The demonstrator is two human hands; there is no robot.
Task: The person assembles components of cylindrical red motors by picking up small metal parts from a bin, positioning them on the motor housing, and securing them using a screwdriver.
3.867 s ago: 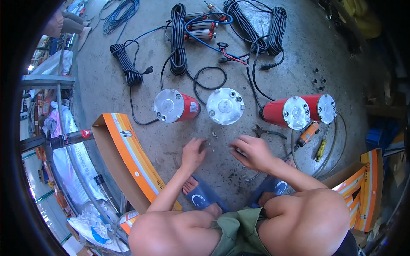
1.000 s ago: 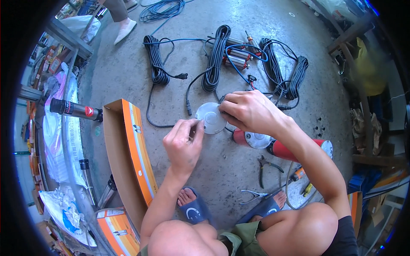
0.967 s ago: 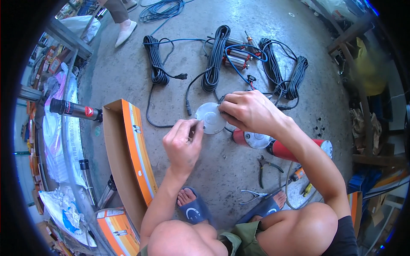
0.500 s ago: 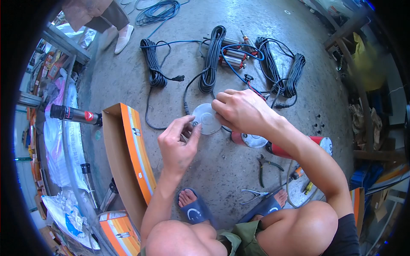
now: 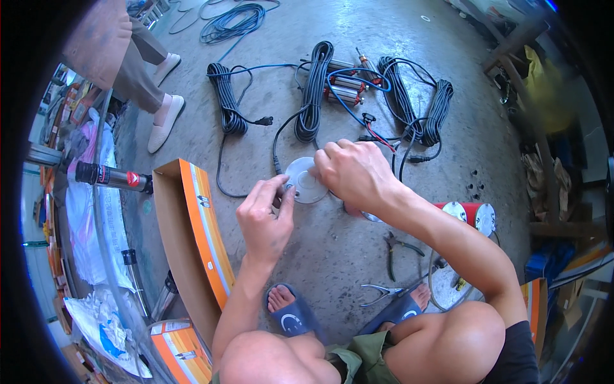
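Observation:
I squat over a concrete floor. A round white end cap (image 5: pixel 306 181) of a red cylinder stands in front of me. My right hand (image 5: pixel 355 173) lies on its right side and grips it. My left hand (image 5: pixel 265 217) touches the cap's left rim, thumb and forefinger pinched at a small part there that I cannot make out. A second red cylinder (image 5: pixel 468 215) with a white cap lies to the right, beyond my right forearm.
Coiled black cables (image 5: pixel 313 89) and a blue one (image 5: pixel 233 14) lie further out. An open orange-and-brown cardboard box (image 5: pixel 192 224) stands at my left. Pliers (image 5: pixel 393 246) and a second pair (image 5: pixel 380 293) rest near my sandalled feet. Another person's legs (image 5: pixel 150 77) stand at upper left.
Both hands have risen from the floor to the white cap and closed in on it. The view has shifted, and another person's legs have come into view at upper left.

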